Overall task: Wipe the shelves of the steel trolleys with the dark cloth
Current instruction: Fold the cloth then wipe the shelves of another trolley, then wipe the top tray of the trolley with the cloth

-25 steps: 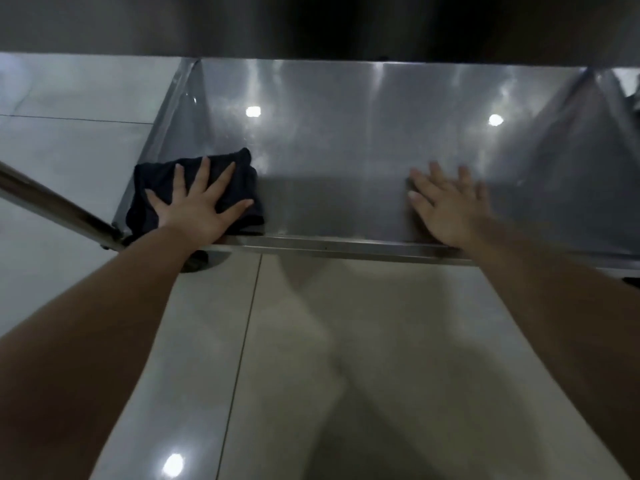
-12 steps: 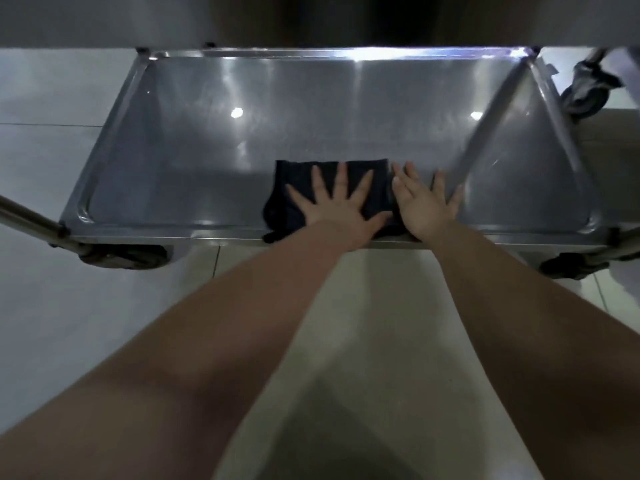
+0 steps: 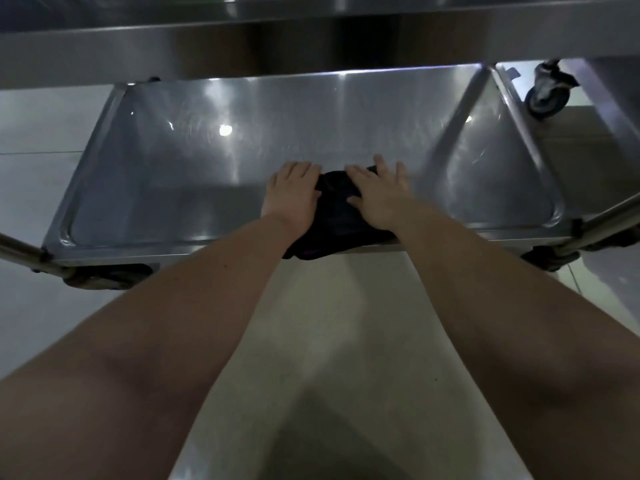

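Note:
The bottom steel shelf (image 3: 180,188) of the trolley lies below me, shiny and streaked. Near the middle of its front rim sits the dark cloth (image 3: 334,216), bunched up, with one fold hanging over the rim. My left hand (image 3: 292,195) is at the cloth's left edge, fingers bent down and thumb on the fabric, holding it. My right hand (image 3: 379,194) lies on the cloth's right side and presses it with straight, spread fingers. Both forearms reach in from below.
The upper shelf's steel edge (image 3: 311,39) overhangs the far side. Tubular legs run out at the left (image 3: 20,249) and right (image 3: 609,216). Casters show at the upper right (image 3: 547,95) and under the front left corner (image 3: 104,277). Pale floor tiles surround the trolley.
The cloth went from the shelf's left corner to the middle of the front rim. My right hand came onto it, my left shifted to its left edge, and the flat cloth bunched up.

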`<state>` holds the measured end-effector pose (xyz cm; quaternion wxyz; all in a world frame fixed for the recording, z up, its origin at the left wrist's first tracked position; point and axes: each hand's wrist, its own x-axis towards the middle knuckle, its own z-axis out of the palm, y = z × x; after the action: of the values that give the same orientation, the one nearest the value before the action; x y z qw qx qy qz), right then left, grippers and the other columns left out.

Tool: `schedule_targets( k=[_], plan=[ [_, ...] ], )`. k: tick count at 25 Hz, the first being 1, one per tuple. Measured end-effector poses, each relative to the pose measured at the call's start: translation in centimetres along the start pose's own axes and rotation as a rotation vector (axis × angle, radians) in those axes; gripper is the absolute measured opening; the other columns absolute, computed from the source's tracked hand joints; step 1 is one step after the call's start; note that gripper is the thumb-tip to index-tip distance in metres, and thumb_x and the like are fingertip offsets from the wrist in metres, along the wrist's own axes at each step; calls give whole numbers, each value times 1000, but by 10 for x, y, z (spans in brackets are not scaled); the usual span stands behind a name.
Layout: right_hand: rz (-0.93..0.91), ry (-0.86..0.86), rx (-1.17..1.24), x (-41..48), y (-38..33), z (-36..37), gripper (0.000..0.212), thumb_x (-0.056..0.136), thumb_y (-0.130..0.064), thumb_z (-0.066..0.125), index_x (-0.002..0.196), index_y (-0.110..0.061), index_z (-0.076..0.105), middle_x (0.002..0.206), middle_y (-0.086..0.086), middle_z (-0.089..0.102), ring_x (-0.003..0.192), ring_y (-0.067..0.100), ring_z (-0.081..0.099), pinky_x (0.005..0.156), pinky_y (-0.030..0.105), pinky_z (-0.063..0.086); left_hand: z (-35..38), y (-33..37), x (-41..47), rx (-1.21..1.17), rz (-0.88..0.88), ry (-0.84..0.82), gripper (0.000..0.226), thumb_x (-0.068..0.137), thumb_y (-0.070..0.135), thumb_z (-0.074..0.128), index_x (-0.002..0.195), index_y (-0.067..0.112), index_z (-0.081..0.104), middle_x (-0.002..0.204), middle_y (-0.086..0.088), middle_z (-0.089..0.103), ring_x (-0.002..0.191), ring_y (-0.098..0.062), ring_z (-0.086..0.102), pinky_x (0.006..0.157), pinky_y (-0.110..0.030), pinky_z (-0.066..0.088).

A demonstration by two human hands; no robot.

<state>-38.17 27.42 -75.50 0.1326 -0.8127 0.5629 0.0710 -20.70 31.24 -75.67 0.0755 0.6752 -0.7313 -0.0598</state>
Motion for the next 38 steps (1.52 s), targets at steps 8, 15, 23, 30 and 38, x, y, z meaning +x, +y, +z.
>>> schedule_targets(
  k=[8, 15, 23, 30, 38],
  plan=[
    [-66, 171, -266, -25, -25, -32, 21, 94, -37, 53, 106, -20, 49, 107, 4, 60, 106, 28, 47, 86, 39, 29, -34, 6, -2, 142, -14, -65, 29, 99, 29, 44, 123, 19, 55, 121, -7, 56, 116, -29, 42, 98, -39, 27],
    [-176, 90, -69, -87, -10, -88, 37, 93, -36, 61, 117, -12, 49, 111, 14, 61, 96, 35, 59, 76, 40, 43, -100, 14, -57, 68, 223, 97, 22, 92, 25, 62, 105, 8, 65, 95, -16, 66, 91, -37, 59, 85, -45, 39],
    [-144, -122, -16, -200, -16, -213, 35, 98, -32, 49, 125, -11, 45, 122, 12, 55, 110, 34, 50, 88, 40, 35, -243, 69, -111, -122, 311, -150, 23, 95, 19, 61, 112, 5, 67, 100, -19, 64, 87, -40, 62, 78, -43, 48],
    [-9, -33, 70, -291, -80, -338, 24, 94, -26, 58, 112, -11, 51, 107, 12, 61, 100, 35, 56, 76, 40, 38, -404, 85, -142, -37, 279, -257, 30, 104, 29, 39, 127, 19, 55, 118, -9, 57, 108, -32, 53, 93, -39, 31],
    [-10, 116, -60, -371, -162, -573, 19, 95, -25, 55, 106, -12, 48, 105, 11, 57, 98, 35, 52, 71, 39, 31, -658, 88, -164, 67, 529, -62, 20, 101, 20, 47, 113, 14, 61, 98, -8, 63, 86, -31, 61, 82, -39, 32]
  ],
)
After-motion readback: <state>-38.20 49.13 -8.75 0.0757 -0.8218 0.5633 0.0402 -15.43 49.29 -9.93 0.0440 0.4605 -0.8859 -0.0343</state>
